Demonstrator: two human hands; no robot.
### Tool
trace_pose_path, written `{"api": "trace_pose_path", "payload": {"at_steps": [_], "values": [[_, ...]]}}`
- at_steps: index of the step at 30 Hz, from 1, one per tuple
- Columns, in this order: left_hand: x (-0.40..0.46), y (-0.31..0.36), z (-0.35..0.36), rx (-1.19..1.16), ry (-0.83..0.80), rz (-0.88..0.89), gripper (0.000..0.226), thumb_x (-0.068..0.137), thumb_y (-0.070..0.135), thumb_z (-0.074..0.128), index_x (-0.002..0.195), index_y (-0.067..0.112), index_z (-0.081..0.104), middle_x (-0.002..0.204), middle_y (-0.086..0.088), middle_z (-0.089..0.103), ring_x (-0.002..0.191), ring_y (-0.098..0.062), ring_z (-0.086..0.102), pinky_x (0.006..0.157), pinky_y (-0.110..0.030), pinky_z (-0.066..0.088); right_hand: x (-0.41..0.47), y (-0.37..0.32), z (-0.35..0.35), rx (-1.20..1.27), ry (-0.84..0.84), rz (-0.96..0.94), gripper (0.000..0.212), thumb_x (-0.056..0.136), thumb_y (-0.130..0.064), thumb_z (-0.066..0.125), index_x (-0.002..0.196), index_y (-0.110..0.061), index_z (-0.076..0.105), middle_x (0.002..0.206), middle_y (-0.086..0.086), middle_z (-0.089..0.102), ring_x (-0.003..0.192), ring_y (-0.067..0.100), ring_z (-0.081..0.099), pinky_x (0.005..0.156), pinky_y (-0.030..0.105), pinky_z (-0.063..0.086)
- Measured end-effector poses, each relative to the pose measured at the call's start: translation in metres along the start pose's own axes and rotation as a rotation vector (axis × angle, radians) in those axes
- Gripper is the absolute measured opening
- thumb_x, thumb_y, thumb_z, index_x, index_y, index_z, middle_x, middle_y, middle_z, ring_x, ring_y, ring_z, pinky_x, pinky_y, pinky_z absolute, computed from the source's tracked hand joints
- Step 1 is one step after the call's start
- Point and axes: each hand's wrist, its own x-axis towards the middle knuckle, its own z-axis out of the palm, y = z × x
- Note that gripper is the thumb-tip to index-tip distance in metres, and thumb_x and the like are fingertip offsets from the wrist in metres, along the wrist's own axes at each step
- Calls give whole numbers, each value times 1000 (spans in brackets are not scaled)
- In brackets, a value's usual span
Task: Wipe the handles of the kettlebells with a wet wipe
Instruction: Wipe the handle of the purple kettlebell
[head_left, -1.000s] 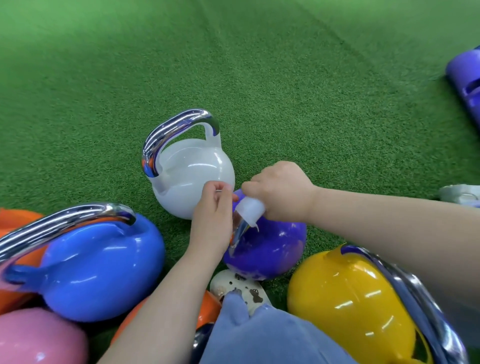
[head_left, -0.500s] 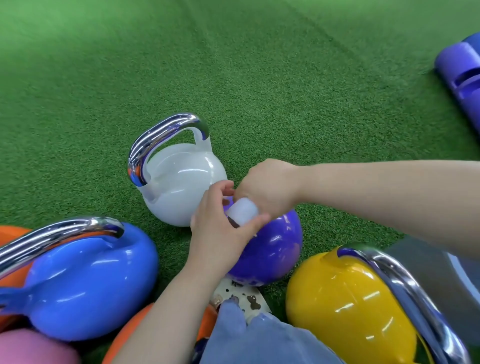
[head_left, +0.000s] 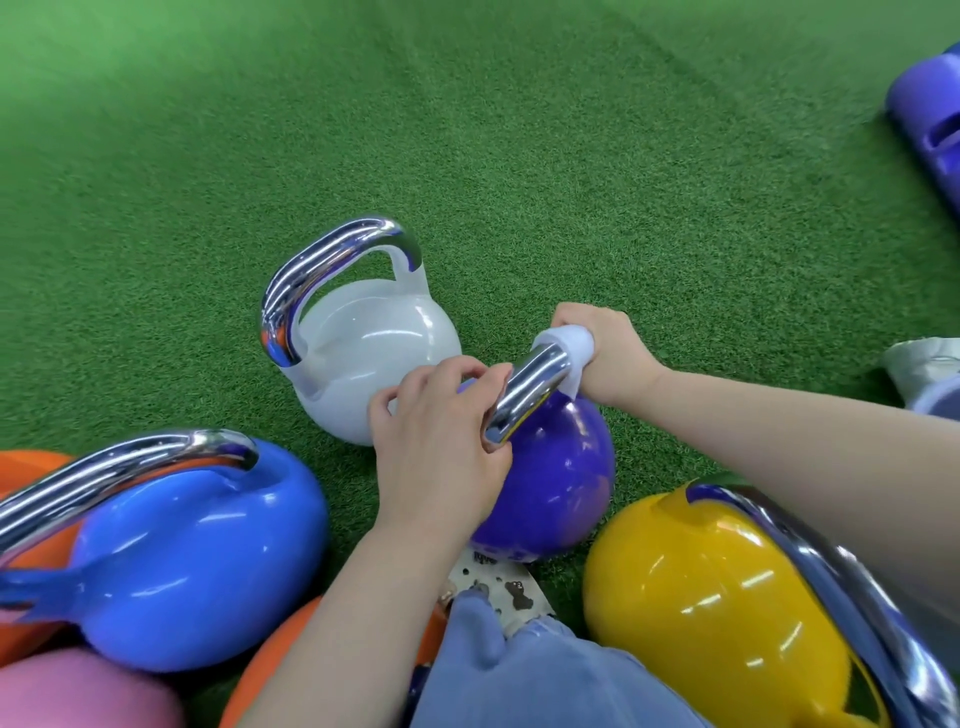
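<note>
1. The purple kettlebell (head_left: 550, 483) stands on the green turf floor (head_left: 467, 130), at the middle of the view, between the white kettlebell (head_left: 374, 358) behind it to the left and the yellow kettlebell (head_left: 706, 587) in front of it to the right
2. Its chrome handle (head_left: 527, 397) runs slantwise up to the right
3. The right hand (head_left: 605, 358) has its fingers clenched round the upper end of that handle, with the white wet wipe (head_left: 569, 343) wrapped between palm and metal
4. The left hand (head_left: 441, 447) grasps the lower end of the same handle, its fingers (head_left: 467, 371) curled over the bar
5. The blue kettlebell (head_left: 197, 561) lies tipped at the left, touching orange (head_left: 31, 467) and pink (head_left: 78, 691) ones
6. A blue denim knee (head_left: 530, 675) shows at the bottom edge
</note>
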Motion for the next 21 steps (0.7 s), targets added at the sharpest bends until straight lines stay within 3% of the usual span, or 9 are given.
{"api": "trace_pose_path", "payload": {"at_steps": [3,5,7,9,10,12,14,18,21], "values": [[1,-2,1,61,24,20,59,46,27,76,102,40,61,103,10,58,95,-19,52,81,-33,22,-2,-9,-11,-132,-98,0,16,76,-4,59,71,-15,49,68,-3,52,72,23,52,59,27,39],[1,1,1,78,38,10,58,42,28,77,97,38,63,103,7,59,94,-21,54,80,-33,22,-3,-27,-15,-402,-220,-127,19,77,-12,57,70,-19,41,69,-7,49,74,24,52,57,28,33],[1,5,3,101,53,-12,53,40,26,79,90,31,64,100,3,60,92,-23,54,79,-34,23,-3,-45,-12,-684,-293,-287,19,78,-17,55,76,-22,37,81,-4,57,82,25,56,63,27,33],[-3,7,5,121,78,-8,47,43,25,79,87,26,64,97,1,60,92,-22,52,80,-36,24,-7,-55,-2,-793,-237,-449,26,73,-19,61,77,-24,36,84,-1,62,80,25,60,61,28,33],[-4,6,6,120,98,2,46,44,26,79,87,25,64,96,1,60,92,-22,51,81,-36,25,-9,-54,3,-846,-181,-530,33,63,-20,69,72,-25,37,73,-1,62,67,25,61,55,26,31],[-7,4,8,119,118,5,48,45,26,79,91,24,66,95,-1,60,91,-24,52,82,-38,26,-11,-47,4,-758,-79,-580,39,38,-18,77,56,-23,43,49,-3,53,42,23,53,43,21,27],[-7,3,9,113,115,-17,50,44,25,80,91,24,66,95,-2,60,90,-26,57,83,-39,26,-6,-36,3,-632,-41,-610,34,34,-16,78,53,-18,50,45,-3,50,37,22,50,40,19,31],[-7,5,10,80,88,-52,53,43,22,80,93,26,65,96,-1,60,90,-26,56,84,-37,24,-3,-26,0,-521,9,-539,35,48,-16,79,55,-19,45,51,0,54,44,23,53,45,21,37],[-7,6,11,66,88,-40,54,43,19,79,95,27,65,92,1,59,86,-25,58,81,-35,24,0,-17,-6,-438,-77,-218,20,77,-17,65,74,-18,45,68,-2,54,67,22,51,62,26,38]]}}
